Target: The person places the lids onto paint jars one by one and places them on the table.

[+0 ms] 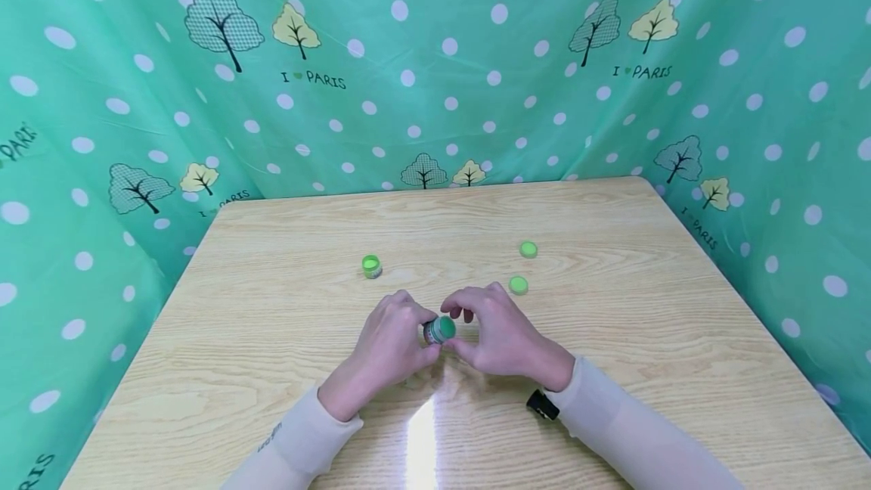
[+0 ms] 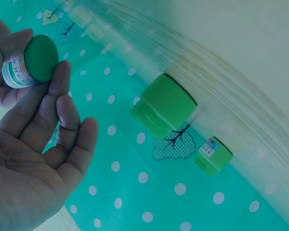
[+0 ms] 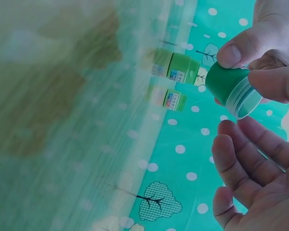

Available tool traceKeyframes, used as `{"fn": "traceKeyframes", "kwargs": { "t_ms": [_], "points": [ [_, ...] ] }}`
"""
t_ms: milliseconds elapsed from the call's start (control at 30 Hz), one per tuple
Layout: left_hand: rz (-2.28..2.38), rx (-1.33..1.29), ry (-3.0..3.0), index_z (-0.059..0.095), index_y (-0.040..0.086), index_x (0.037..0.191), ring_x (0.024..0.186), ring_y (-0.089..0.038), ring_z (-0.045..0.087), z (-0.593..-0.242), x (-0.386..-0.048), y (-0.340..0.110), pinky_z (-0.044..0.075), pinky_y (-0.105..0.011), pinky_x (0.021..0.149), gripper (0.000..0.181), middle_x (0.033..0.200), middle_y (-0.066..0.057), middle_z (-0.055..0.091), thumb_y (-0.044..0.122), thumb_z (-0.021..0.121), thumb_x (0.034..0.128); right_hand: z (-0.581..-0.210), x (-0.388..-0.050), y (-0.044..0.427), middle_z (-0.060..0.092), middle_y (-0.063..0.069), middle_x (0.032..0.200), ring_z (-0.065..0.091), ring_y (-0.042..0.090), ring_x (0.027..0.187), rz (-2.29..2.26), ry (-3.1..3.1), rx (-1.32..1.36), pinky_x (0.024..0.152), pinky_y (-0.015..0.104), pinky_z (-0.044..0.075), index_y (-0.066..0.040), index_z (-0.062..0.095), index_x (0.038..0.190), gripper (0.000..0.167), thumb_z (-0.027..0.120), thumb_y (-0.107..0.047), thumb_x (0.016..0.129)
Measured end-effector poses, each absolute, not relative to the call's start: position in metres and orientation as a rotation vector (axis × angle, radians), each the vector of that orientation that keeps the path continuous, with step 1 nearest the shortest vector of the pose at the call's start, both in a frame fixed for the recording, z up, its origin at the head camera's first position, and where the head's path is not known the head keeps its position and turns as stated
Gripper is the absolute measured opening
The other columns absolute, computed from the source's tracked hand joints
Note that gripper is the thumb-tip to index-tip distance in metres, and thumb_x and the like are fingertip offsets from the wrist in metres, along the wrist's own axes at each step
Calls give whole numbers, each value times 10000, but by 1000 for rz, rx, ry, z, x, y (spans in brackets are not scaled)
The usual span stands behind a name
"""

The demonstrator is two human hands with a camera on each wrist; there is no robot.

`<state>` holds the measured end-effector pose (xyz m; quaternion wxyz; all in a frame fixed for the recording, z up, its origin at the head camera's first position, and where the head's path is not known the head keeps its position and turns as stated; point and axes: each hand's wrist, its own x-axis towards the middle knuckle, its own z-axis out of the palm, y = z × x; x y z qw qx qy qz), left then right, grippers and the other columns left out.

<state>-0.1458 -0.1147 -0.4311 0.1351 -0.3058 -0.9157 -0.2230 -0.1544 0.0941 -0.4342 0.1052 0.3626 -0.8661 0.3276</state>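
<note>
Teal dotted curtain (image 1: 476,93) round a wood table (image 1: 612,263). Left hand (image 1: 393,340), at jar's 9 o'clock: fingers and thumb pinching jar (image 1: 441,330), held mid-table. Right hand (image 1: 500,335) at its 3: fingers loosely curved, thumb contact unclear. Green pot (image 1: 371,272) at 10, two green discs (image 1: 519,285) at 2.

Tilted green jar (image 3: 225,85) at the right of my right wrist feed.
I see the left hand (image 3: 267,41) at upper right, a digit pressing the green jar, whose clear ridged rim slants toward lower right; beneath it, the right hand (image 3: 257,173) has its fingers loosely curved. Near upper center I make out a labelled jar (image 3: 187,70) and, just below it in frame, a second labelled jar (image 3: 178,101). A blurred table (image 3: 48,106) fills the left; the dotted curtain (image 3: 176,156) shows a printed tree at bottom center.
</note>
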Motion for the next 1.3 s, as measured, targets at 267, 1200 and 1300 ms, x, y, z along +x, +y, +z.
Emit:
{"fn": "traceKeyframes", "kwargs": {
  "t_ms": [267,1200,1300],
  "points": [
    [-649,-880,-2656,798,147,821,764,-127,577,-430,-146,-114,506,-331,767,193,781,62,756,142,899,657,-433,-153,94,729,-90,934,616,111,777,1002,-2537,1087,777,323,389,-131,735,1029,317,870,-125,742],
    [-672,-871,-2680,796,153,823,769,-114,563,-432,-146,-114,495,-314,755,188,764,76,736,150,898,666,-437,-154,93,695,-57,773,595,134,709,983,-2583,1001,752,327,375,-171,756,911,201,878,-263,781],
    [-678,-870,-2676,792,157,811,767,-113,560,-432,-145,-115,491,-310,745,181,761,80,733,141,892,661,-436,-154,93,698,-52,762,604,145,702,995,-2584,989,747,327,379,-178,762,890,177,869,-287,802]
  ]
}}
